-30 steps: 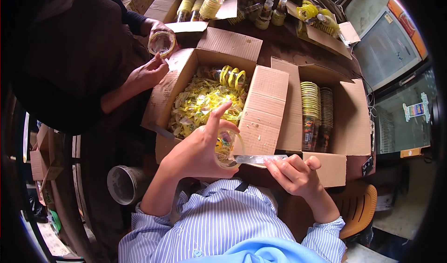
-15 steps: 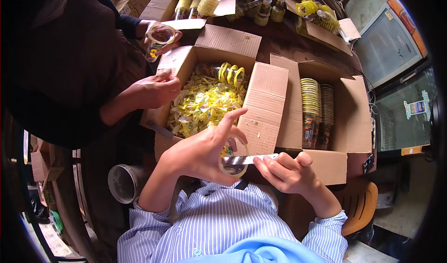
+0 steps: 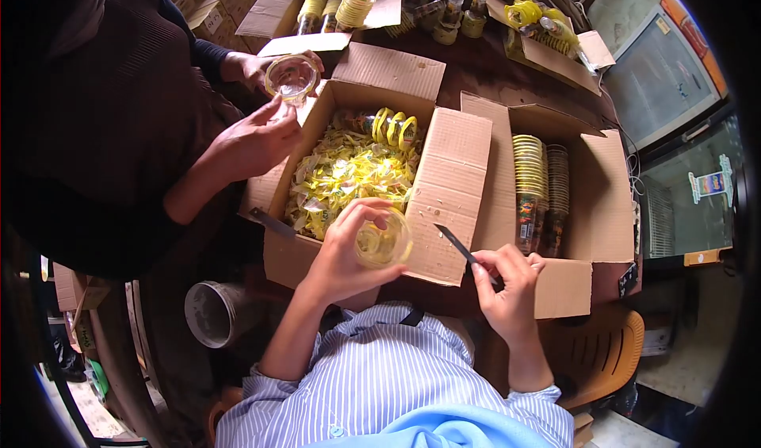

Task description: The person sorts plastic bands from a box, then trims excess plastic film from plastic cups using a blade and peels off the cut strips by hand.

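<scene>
A clear plastic cup [image 3: 384, 240] with a yellowish rim is held in my left hand [image 3: 347, 248], its round opening facing up toward me. My right hand [image 3: 511, 283] grips a dark, slim knife [image 3: 455, 243], its blade pointing up and left, apart from the cup. Just beyond the cup, an open cardboard box [image 3: 450, 186] holds a heap of yellow and clear plastic scraps [image 3: 349, 174], with a few ringed cups [image 3: 394, 128] lying at its far end.
At the left a co-worker's hands [image 3: 258, 140] hold another clear cup [image 3: 291, 78]. A second box [image 3: 602, 202] to the right contains stacked cups [image 3: 529, 186]. Bottles [image 3: 453, 10] and more stacks stand at the back. A bucket [image 3: 210, 315] is at lower left, a chair [image 3: 614, 345] at lower right.
The knife has come away from the cup and now points up and left. My left hand has tilted the cup. The co-worker's cup has moved right and their hands have come together at it.
</scene>
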Available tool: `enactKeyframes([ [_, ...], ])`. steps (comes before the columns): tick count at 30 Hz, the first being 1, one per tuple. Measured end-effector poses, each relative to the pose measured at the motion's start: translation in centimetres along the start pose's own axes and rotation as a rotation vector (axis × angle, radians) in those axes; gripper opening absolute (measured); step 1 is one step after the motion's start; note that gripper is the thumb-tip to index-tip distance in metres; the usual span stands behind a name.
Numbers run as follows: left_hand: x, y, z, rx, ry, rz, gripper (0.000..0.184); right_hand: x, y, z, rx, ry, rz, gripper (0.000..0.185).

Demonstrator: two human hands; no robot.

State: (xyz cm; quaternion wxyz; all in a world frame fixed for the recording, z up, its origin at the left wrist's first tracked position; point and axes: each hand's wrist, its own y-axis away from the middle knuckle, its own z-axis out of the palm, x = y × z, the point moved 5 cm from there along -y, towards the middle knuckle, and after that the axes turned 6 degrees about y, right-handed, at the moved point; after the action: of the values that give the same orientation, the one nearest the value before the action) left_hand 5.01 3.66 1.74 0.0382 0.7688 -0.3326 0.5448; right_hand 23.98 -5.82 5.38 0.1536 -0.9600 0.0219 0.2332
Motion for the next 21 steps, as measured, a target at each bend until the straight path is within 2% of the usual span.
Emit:
enactKeyframes([
  [1, -1.1, 0.5, 0.4, 0.063, 0.019, -0.091, 0.043, 0.3, 0.5, 0.8, -0.007, -0.020, 0.041, 0.006],
  [4, -2.0, 1.5, 1.1, 0.152, -0.041, -0.102, 0.042, 0.2, 1.6, 2.4, 0.011, -0.029, 0.120, 0.004],
  [8, -1.9, 2.8, 2.1, 0.203, -0.037, -0.090, 0.041, -0.9, 2.0, 3.0, 0.027, 0.035, 0.114, 0.005],
  [13, -3.0, 4.0, 3.3, 0.355, 0.040, -0.240, 0.017, -1.7, 2.5, 3.4, 0.041, 0.107, 0.073, 0.006],
  [21, -3.7, 3.8, 3.7, 0.384, -0.024, -0.262, 0.013, -2.0, 3.6, 4.7, 0.019, 0.149, 0.066, 0.008],
])
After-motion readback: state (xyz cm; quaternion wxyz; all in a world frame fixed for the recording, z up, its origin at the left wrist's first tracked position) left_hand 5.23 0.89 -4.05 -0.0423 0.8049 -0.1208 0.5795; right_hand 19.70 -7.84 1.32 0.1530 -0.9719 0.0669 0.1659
